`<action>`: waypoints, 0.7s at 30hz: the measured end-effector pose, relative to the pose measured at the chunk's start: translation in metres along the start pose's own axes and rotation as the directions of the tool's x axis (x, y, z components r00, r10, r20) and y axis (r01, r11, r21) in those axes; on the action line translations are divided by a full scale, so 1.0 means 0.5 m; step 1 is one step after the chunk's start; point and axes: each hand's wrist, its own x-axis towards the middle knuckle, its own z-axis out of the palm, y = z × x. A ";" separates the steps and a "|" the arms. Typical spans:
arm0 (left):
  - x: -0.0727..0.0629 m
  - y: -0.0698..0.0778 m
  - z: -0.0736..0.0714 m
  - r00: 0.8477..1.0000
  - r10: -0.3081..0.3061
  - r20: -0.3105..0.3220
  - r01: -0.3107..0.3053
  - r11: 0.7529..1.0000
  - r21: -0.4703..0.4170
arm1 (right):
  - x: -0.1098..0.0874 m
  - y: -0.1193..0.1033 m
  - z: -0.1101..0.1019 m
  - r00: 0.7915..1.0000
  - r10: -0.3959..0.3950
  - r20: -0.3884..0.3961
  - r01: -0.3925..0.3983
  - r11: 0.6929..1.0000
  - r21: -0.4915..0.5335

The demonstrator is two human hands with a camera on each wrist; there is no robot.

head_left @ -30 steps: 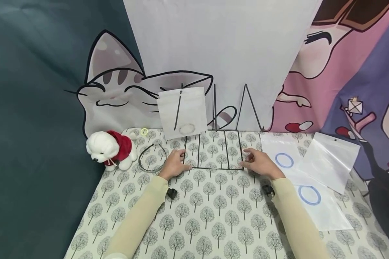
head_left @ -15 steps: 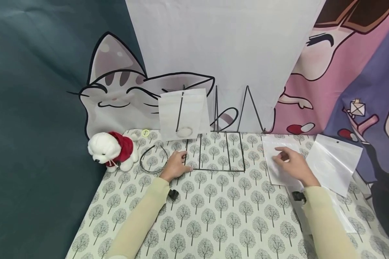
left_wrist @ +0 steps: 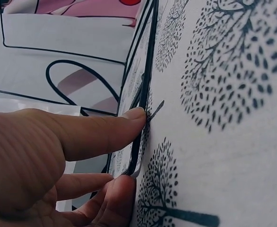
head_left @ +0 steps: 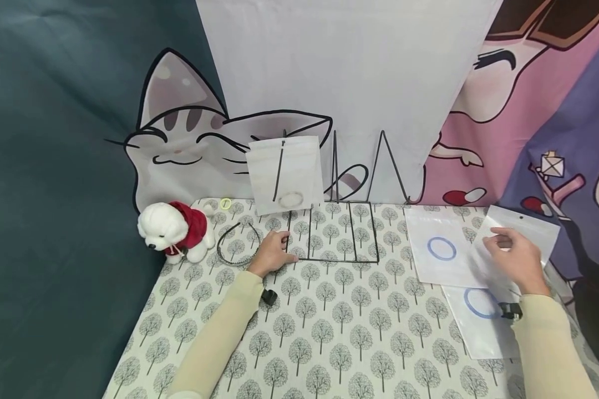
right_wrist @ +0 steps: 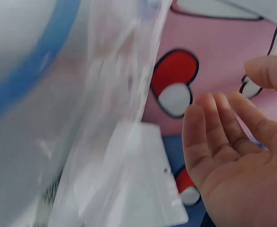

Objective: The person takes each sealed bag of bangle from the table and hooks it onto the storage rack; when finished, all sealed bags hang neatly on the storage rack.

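Observation:
In the head view a black wire rack [head_left: 336, 260] with upright peaked wires lies at the table's back. My left hand [head_left: 271, 254] holds its near left corner; the left wrist view shows the thumb on the wire [left_wrist: 150, 56] and fingers at the bend. From a rack prong hangs a whitish plastic bag [head_left: 264, 180] with a pale ring in it. My right hand [head_left: 519, 257] hovers over the bags at right, fingers loosely bent and holding nothing. Beneath lie a bag with a blue ring [head_left: 421, 269], another blue-ring bag [head_left: 484, 346] and a clear bag [head_left: 539, 221] with a hang hole.
Left of my left hand lies a black headband [head_left: 234, 263]. A white plush dog [head_left: 162, 224] in a red hoodie sits farther left, with a small yellow ring [head_left: 222, 204] behind it. Printed curtains [head_left: 349, 61] stand behind the tree-patterned cloth [head_left: 329, 321].
My right hand has left the rack's right side and travelled right, passing over the nearer bag to above the bags at far right. The left hand stays at the rack's corner.

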 end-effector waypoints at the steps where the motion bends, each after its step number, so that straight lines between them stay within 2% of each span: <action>1: 0.001 0.001 0.001 1.000 0.000 0.002 0.000 1.000 0.001 | 0.000 0.009 -0.008 1.000 0.029 -0.006 -0.029 1.000 0.002; 4: 0.003 0.002 0.002 1.000 -0.007 -0.003 0.007 1.000 0.005 | 0.002 0.032 -0.031 0.994 0.112 -0.013 -0.112 0.994 -0.003; 7: 0.003 0.004 0.001 1.000 -0.014 -0.008 0.014 1.000 0.005 | 0.006 0.051 -0.054 0.979 0.204 -0.003 -0.204 0.979 0.013; 12: 0.002 0.003 0.001 1.000 -0.013 0.003 0.013 1.000 -0.001 | 0.016 0.081 -0.081 0.936 0.347 -0.055 -0.345 0.938 0.032; 16: -0.001 0.002 0.000 1.000 -0.008 0.003 0.008 1.000 0.003 | 0.014 0.104 -0.083 0.917 0.387 -0.098 -0.383 0.922 0.059; 21: -0.003 0.004 0.001 1.000 -0.004 0.002 0.004 1.000 0.016 | 0.002 0.128 -0.076 0.910 0.407 -0.075 -0.402 0.913 0.076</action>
